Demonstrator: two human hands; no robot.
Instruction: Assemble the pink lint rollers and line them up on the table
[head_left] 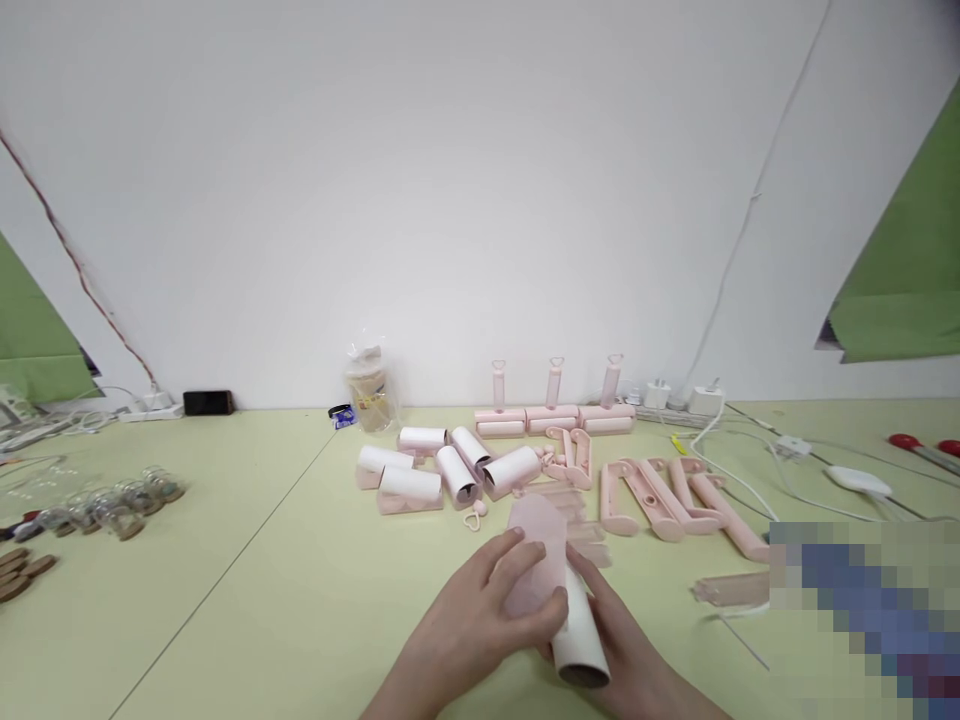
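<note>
A white lint roller refill roll (581,632) is tilted in front of me, its hollow dark end facing me. My right hand (626,645) is wrapped round its right side. My left hand (480,615) grips a pink plastic cover (541,540) lying against the roll's upper left side. How far the cover goes round the roll is hidden by my fingers. Beyond my hands lie several more white rolls (411,484) in pink covers, and a small pink heart-shaped loop (473,517). Partly behind the held cover are clear pink plastic pieces (592,535).
Three assembled pink lint rollers (553,417) stand by the wall. Pink roller frames (660,500) lie to the right, near white cables and chargers (705,400). A bagged tub (370,395) and a black phone-like object (208,403) sit at the back. Glass domes (120,510) are left.
</note>
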